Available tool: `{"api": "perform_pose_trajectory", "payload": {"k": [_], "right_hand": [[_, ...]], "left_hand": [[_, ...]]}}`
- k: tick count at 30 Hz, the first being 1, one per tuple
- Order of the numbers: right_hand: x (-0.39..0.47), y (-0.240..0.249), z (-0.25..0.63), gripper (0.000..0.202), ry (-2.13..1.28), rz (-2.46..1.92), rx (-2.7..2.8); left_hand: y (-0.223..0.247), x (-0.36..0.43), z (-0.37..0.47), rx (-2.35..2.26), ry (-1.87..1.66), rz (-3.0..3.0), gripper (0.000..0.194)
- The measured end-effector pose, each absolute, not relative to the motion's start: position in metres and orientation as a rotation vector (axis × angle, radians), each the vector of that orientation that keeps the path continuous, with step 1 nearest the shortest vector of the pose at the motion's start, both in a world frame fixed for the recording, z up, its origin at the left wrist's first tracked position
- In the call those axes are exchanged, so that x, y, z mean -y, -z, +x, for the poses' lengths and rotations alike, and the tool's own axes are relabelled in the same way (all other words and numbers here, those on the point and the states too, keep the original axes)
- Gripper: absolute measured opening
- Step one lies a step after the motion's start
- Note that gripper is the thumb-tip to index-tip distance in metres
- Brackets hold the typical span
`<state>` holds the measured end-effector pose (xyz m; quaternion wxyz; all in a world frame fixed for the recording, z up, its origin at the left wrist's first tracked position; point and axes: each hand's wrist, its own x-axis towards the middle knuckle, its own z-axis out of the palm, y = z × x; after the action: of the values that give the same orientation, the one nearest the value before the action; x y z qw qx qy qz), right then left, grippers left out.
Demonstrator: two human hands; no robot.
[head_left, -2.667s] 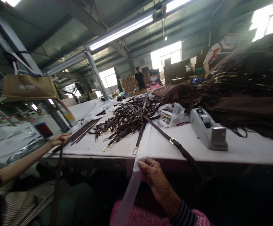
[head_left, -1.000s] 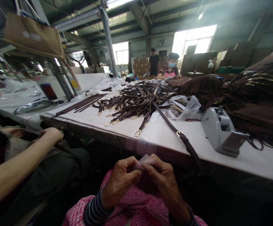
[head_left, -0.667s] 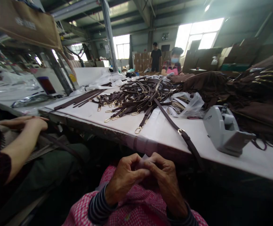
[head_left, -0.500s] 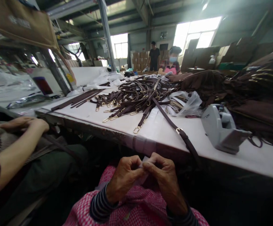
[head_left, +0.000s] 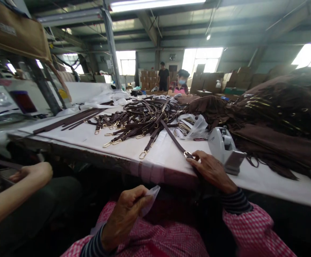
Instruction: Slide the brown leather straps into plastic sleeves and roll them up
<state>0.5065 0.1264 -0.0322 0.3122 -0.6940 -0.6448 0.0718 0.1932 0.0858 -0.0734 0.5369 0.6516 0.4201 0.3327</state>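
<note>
Above my lap, my left hand (head_left: 131, 210) is closed, pinching a thin, whitish, translucent sheet (head_left: 152, 200); whether it is plastic or paper I cannot tell. At the table's front edge, my right hand (head_left: 211, 169) has its thumb and fingers closed around a dark brown strap (head_left: 173, 140), just beside the gold buckle (head_left: 188, 155). The strap's far end runs back into a tangled pile of similar straps (head_left: 150, 110) with gold clips. The part under my right hand is hidden.
A grey-white tape dispenser (head_left: 226, 153) stands just right of my right hand. Behind it lies a large heap of brown fabric bags (head_left: 268, 139). A clear plastic bag (head_left: 198, 126) lies near the straps. At the left, a co-worker's arm (head_left: 26, 182) is close by.
My hands have parted. The right has let go of the sheet, moved up and right to the table edge, and taken hold of the strap. The left keeps the sheet, slightly lower and further left.
</note>
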Motion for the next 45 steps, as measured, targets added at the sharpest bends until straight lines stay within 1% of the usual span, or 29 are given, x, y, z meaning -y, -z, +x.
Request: {"api": "perform_pose_trajectory", "payload": {"k": [3,6,9,11,16,20,25,32,45], "right_hand": [[-0.137,0.036,0.513,0.030,-0.407,-1.832,1.726],[-0.138,0.032,0.509,0.039,-0.756,-1.690,1.579],[-0.131,0.014,0.496,0.042,-1.077,-1.490,1.331],[-0.127,-0.005,0.483,0.043,-1.175,-1.355,1.239],[-0.133,-0.050,0.444,0.044,-1.175,-1.137,1.202],[-0.147,-0.065,0.420,0.038,-1.177,-0.977,1.219],[-0.156,-0.071,0.404,0.034,-1.169,-0.902,1.263],[-0.161,-0.078,0.399,0.030,-1.092,-0.889,1.266],[-0.163,-0.080,0.398,0.039,-1.061,-0.864,1.280]], "left_hand": [[0.070,-0.085,0.196,-0.967,-0.903,1.611,0.038],[0.067,-0.085,0.195,-0.985,-0.992,1.632,0.034],[0.071,-0.087,0.192,-1.013,-1.017,1.633,0.029],[0.077,-0.091,0.190,-1.034,-1.000,1.630,0.027],[0.105,-0.105,0.186,-1.077,-0.939,1.607,0.023],[0.129,-0.116,0.180,-1.054,-0.931,1.619,0.023],[0.149,-0.124,0.180,-1.024,-0.956,1.603,0.023],[0.157,-0.129,0.190,-0.984,-0.973,1.626,0.020],[0.161,-0.128,0.192,-0.956,-0.972,1.661,0.030]]}}
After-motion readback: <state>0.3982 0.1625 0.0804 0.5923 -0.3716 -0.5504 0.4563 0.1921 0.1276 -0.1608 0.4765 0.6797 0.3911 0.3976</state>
